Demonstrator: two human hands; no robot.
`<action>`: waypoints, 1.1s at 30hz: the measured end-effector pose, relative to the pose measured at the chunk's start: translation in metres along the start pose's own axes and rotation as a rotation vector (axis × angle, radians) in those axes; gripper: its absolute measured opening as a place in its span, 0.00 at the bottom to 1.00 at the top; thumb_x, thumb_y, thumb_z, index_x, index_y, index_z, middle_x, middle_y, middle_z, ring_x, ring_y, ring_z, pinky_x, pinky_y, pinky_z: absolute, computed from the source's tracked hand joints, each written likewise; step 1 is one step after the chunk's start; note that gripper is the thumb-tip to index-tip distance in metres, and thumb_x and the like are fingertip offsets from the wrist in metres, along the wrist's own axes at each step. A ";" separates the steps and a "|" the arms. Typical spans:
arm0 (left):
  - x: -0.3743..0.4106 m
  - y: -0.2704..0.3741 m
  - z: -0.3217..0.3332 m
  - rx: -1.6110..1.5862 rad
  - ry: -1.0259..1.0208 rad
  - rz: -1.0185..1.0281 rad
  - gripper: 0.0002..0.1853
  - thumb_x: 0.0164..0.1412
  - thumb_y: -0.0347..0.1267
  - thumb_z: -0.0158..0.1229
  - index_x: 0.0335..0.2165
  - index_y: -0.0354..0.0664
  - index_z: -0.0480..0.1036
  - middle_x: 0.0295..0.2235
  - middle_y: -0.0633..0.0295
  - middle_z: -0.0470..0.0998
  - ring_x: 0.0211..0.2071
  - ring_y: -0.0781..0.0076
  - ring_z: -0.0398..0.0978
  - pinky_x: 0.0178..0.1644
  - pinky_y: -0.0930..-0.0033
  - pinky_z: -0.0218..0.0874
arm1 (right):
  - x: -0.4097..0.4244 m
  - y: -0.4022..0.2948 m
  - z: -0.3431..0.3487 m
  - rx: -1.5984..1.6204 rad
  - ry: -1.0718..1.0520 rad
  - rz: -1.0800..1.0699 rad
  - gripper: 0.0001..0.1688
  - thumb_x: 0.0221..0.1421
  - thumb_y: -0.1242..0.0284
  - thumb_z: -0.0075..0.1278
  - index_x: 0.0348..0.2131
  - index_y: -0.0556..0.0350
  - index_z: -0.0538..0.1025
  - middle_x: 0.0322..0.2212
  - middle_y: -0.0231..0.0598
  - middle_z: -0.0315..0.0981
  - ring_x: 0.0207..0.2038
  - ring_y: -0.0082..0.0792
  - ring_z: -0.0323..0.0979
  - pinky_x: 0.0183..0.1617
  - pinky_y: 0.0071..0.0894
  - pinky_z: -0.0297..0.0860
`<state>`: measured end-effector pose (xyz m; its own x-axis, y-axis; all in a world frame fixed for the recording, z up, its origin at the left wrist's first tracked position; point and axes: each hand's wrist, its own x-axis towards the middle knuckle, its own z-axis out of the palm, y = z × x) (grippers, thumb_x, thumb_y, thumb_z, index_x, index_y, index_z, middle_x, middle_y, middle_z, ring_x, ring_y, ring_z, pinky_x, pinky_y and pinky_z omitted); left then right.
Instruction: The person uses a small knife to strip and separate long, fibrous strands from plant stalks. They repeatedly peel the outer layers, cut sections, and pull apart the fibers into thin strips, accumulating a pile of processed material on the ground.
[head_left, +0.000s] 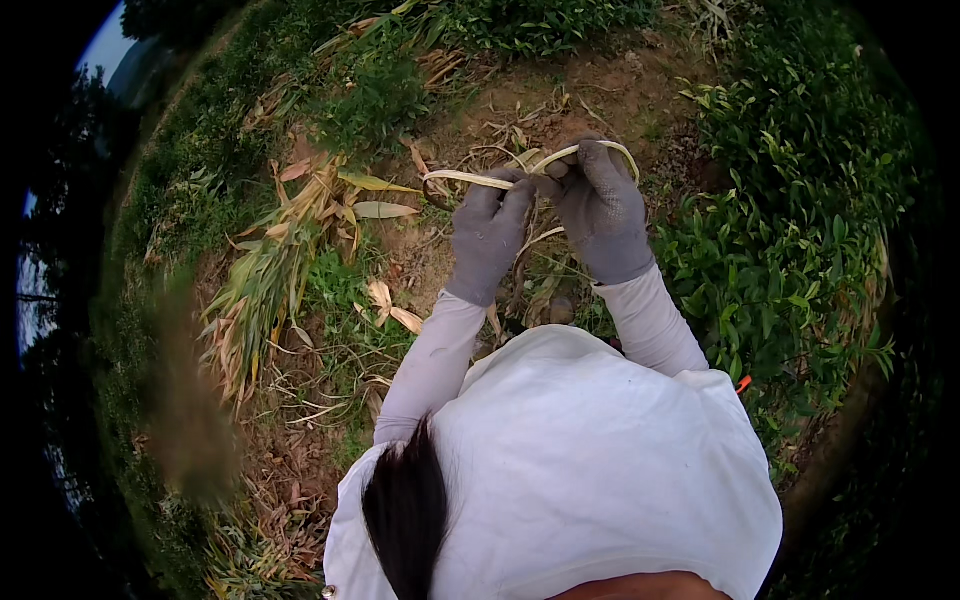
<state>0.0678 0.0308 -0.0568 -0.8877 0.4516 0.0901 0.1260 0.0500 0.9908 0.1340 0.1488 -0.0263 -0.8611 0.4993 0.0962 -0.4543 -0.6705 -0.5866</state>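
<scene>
Both my hands wear grey gloves and are held close together over bare soil. My left hand (491, 232) pinches a pale, flat plant strip (469, 177) between thumb and fingers; the strip loops out to the left. My right hand (602, 202) grips a pale strip too, which arches over its fingers and bends down behind them. The strips meet or cross between the two hands; whether they are one piece or tied I cannot tell. More thin, pale strands hang below, between my wrists.
A bundle of cut, partly dried leafy stalks (289, 247) lies on the left. Dry husks (394, 306) and loose strands (322, 412) are scattered on the soil (420, 259). Dense leafy bushes (795, 255) stand on the right, others at the top. A blurred brown shape (191, 405) is at the left.
</scene>
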 end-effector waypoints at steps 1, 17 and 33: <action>0.006 0.004 -0.006 0.007 -0.004 0.001 0.10 0.59 0.33 0.55 0.36 0.38 0.74 0.26 0.62 0.76 0.26 0.75 0.72 0.32 0.73 0.64 | 0.001 -0.003 0.005 -0.098 0.011 -0.017 0.13 0.63 0.69 0.43 0.43 0.60 0.69 0.34 0.39 0.71 0.39 0.30 0.71 0.43 0.31 0.69; 0.052 0.013 -0.080 0.819 0.365 0.580 0.08 0.59 0.34 0.56 0.32 0.39 0.74 0.23 0.59 0.74 0.23 0.67 0.73 0.27 0.67 0.63 | 0.055 -0.071 -0.106 -1.470 0.203 -0.485 0.19 0.53 0.63 0.53 0.41 0.56 0.74 0.39 0.43 0.73 0.42 0.42 0.71 0.46 0.36 0.67; 0.064 -0.007 -0.097 0.853 0.547 0.553 0.09 0.59 0.35 0.56 0.33 0.41 0.74 0.27 0.55 0.76 0.26 0.57 0.75 0.28 0.63 0.64 | 0.026 -0.068 -0.051 -2.538 -0.657 0.751 0.23 0.54 0.58 0.44 0.40 0.56 0.76 0.33 0.48 0.76 0.40 0.47 0.73 0.45 0.47 0.66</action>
<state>-0.0325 -0.0270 -0.0483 -0.6647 0.1633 0.7290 0.6308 0.6454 0.4306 0.1539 0.2353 -0.0248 -0.7958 0.2250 -0.5623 0.2057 0.9736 0.0985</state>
